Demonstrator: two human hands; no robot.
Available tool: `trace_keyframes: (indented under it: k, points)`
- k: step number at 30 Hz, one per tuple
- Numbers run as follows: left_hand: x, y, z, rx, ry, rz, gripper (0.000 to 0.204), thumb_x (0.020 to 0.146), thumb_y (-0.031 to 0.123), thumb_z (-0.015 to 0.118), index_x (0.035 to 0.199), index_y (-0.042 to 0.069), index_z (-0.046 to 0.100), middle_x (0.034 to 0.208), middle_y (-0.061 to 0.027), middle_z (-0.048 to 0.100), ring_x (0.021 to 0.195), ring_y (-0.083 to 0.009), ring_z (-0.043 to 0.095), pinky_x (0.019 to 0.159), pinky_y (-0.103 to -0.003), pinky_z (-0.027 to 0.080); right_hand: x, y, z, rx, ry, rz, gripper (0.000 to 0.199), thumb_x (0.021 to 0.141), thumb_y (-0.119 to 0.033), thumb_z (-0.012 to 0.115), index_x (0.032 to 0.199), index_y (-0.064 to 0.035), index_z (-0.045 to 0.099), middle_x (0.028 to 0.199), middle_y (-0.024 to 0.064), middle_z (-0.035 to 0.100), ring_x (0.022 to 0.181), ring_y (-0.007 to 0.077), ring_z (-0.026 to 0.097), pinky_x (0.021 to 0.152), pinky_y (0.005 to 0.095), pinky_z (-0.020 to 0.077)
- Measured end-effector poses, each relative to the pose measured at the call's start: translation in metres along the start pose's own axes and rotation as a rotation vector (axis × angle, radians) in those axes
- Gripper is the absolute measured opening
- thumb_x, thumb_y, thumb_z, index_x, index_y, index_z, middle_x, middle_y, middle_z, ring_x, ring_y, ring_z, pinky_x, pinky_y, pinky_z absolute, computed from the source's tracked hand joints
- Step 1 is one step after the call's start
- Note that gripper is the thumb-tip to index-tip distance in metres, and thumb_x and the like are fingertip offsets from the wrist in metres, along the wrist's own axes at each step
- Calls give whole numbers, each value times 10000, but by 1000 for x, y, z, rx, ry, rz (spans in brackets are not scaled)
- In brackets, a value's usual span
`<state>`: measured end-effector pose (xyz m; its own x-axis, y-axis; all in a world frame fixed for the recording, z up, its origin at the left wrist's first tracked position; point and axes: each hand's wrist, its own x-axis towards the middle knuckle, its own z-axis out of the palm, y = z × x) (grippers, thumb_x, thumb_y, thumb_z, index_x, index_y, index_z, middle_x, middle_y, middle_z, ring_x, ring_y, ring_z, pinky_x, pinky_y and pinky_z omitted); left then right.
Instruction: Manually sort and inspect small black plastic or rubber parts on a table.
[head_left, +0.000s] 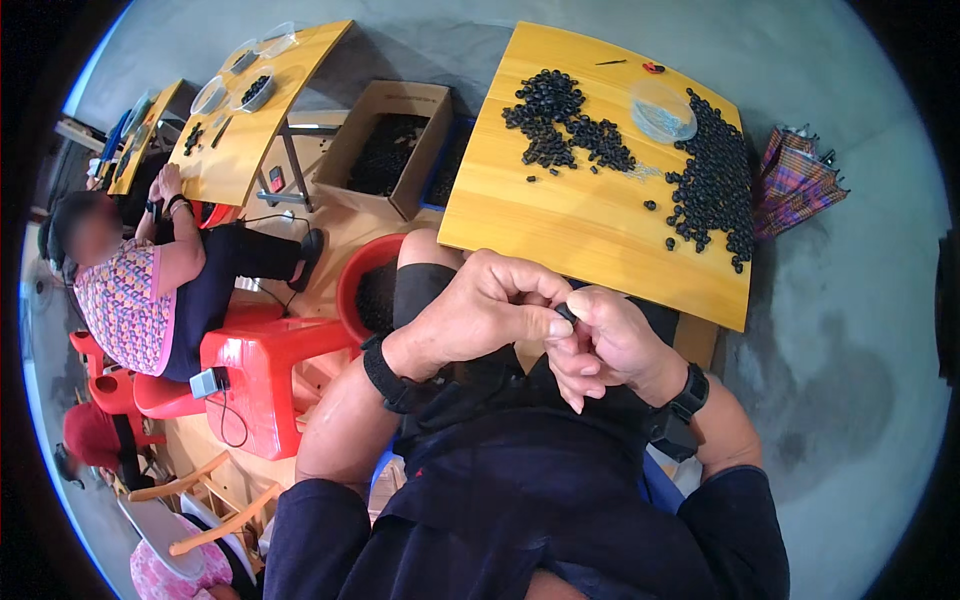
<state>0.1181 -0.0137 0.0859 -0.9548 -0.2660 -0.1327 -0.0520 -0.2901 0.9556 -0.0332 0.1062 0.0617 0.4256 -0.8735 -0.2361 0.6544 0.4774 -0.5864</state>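
Above my lap, just short of the table's near edge, both hands meet on a small black cylindrical part [566, 312]. My left hand [497, 305] pinches it between thumb and forefinger. From the other side my right hand [612, 338] grips it too, its lower fingers curled beneath. Most of the part is covered by my fingertips. On the yellow wooden table [520, 215] lie piles of similar black parts: a heap [545, 110] toward the far left and a long spread [708, 180] along the right. Thin metal pins [642, 172] lie between them, beside a clear round tub [662, 112].
A thin dark tool [610, 63] and a red-and-black object [653, 68] lie at the table's far edge. Left are a cardboard box [425, 100], a red bucket [352, 290] of black parts and a red stool [250, 350]. A co-worker [130, 290] sits at another table [270, 110].
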Motion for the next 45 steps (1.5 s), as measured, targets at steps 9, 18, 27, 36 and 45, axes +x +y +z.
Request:
trace_keyframes:
  k: [9,18,27,36,45]
  points:
    - [-2,0,-13,23,-14,44,161,845,-33,650,1005,-46,652,889,-75,689,811,-110,645,746,-247,521,11,2,11,-5,145,-20,472,997,-343,346,607,-83,400,475,-4,389,338,130,439,427,337,512]
    - [11,-42,-9,3,122,-37,214,830,-47,648,1042,-18,658,864,-44,681,790,-67,621,685,-209,483,11,14,-29,-168,186,-119,430,995,-376,409,859,9,546,574,42,508,447,124,527,457,271,502]
    - [61,-114,-75,977,509,54,575,718,147,734,1240,2,541,1176,-198,556,1089,-327,531,952,-400,439,1,-12,-142,-1919,1021,-365,190,828,-168,612,914,-1,589,901,161,616,851,354,594,738,450,488]
    - [96,-146,-108,1374,768,-63,616,763,297,673,1268,-3,488,1383,-218,404,1305,-382,330,1068,-473,289,-1,-29,-224,-2231,1036,-219,210,797,-145,599,959,-12,608,975,137,614,985,307,542,841,434,417]
    - [102,-149,-100,1494,839,-98,575,810,341,570,1265,6,462,1379,-210,404,1308,-375,325,1064,-491,275,-15,-39,-233,-2319,1216,-289,278,732,-105,572,989,-5,608,958,142,617,976,309,541,850,421,416]
